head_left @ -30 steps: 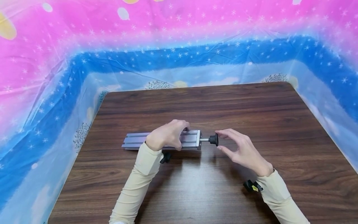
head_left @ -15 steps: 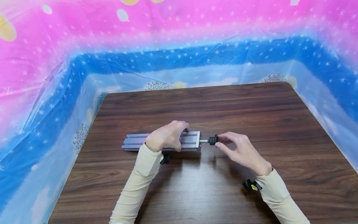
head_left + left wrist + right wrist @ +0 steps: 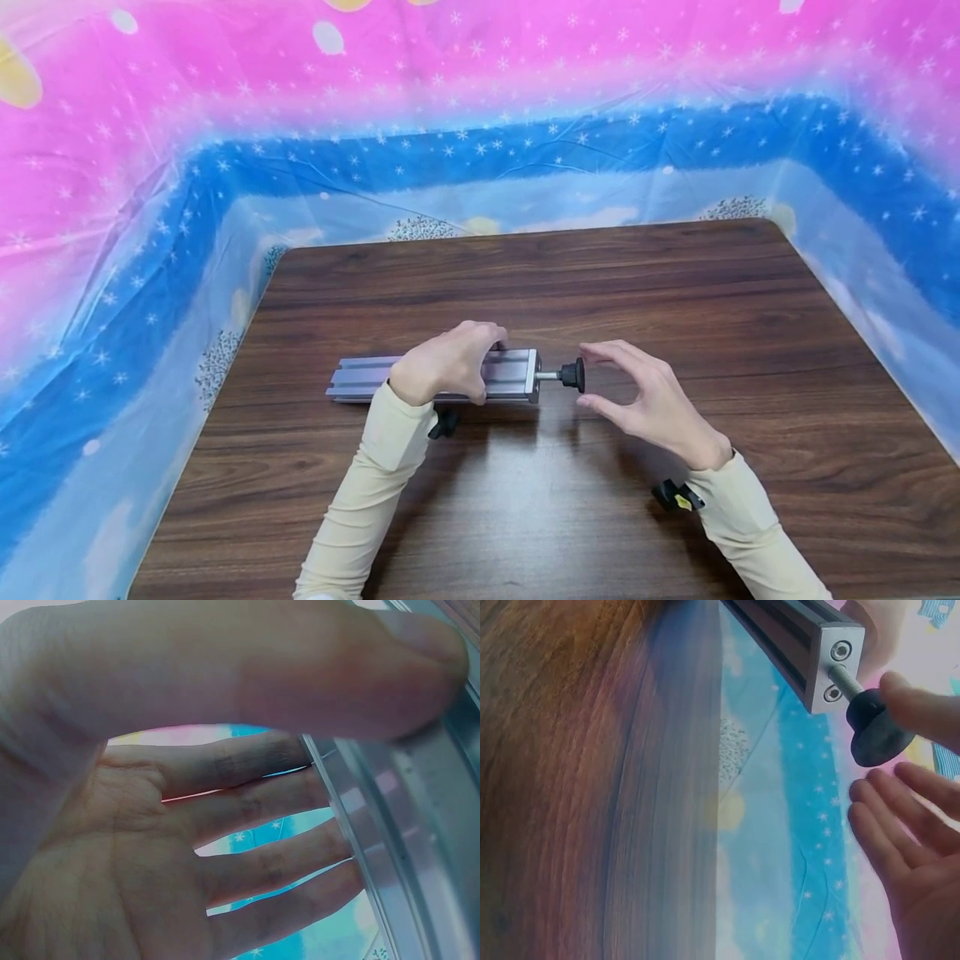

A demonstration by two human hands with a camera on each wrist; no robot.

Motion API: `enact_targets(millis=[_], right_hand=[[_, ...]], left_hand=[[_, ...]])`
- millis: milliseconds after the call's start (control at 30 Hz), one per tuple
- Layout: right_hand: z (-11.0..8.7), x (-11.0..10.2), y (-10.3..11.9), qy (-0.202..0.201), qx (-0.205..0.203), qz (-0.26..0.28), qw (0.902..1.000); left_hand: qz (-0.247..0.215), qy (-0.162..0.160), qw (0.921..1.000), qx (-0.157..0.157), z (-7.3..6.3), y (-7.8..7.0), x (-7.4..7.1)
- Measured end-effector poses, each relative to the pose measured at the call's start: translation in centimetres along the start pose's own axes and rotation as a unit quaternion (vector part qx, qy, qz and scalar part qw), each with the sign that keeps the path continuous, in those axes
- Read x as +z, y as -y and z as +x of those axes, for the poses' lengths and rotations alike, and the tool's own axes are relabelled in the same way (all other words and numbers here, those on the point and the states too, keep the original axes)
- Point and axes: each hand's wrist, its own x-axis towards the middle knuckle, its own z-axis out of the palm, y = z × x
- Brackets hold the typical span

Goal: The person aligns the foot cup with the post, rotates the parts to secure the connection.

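A silver aluminium profile point(image 3: 512, 373) with long slots lies across the table, its right end capped by a plate with two screws. My left hand point(image 3: 447, 360) grips it across the width, thumb on the near side and fingers on the far side. From the end plate point(image 3: 838, 671) a threaded rod sticks out, carrying a black levelling foot point(image 3: 573, 375). Around this foot my right hand point(image 3: 660, 408) is spread, thumb and fingers apart at its rim. In the right wrist view the thumb overlaps the foot's edge, and the other fingers point(image 3: 877, 814) stand away from it.
The brown wooden table point(image 3: 525, 283) has a pink and blue patterned cloth point(image 3: 480, 150) behind it and along its sides. Small black wrist mounts point(image 3: 677, 497) sit at both sleeves, low over the tabletop.
Half a second ago my right fingers pinched the levelling foot; now they have spread apart from it, as they were a second ago. My left hand and the profile stay in place.
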Motion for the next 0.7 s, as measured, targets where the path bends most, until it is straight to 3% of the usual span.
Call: enact_targets(millis=[267, 700], right_hand=[[0.02, 0.05, -0.21, 0.004, -0.033, -0.001, 0.9994], [-0.05, 0.10, -0.21, 0.017, -0.010, -0.009, 0.9998]], left_hand=[[-0.003, -0.001, 1.0000, 0.004, 0.04, -0.01, -0.02], [-0.004, 0.001, 1.0000, -0.002, 0.04, -0.07, -0.01]])
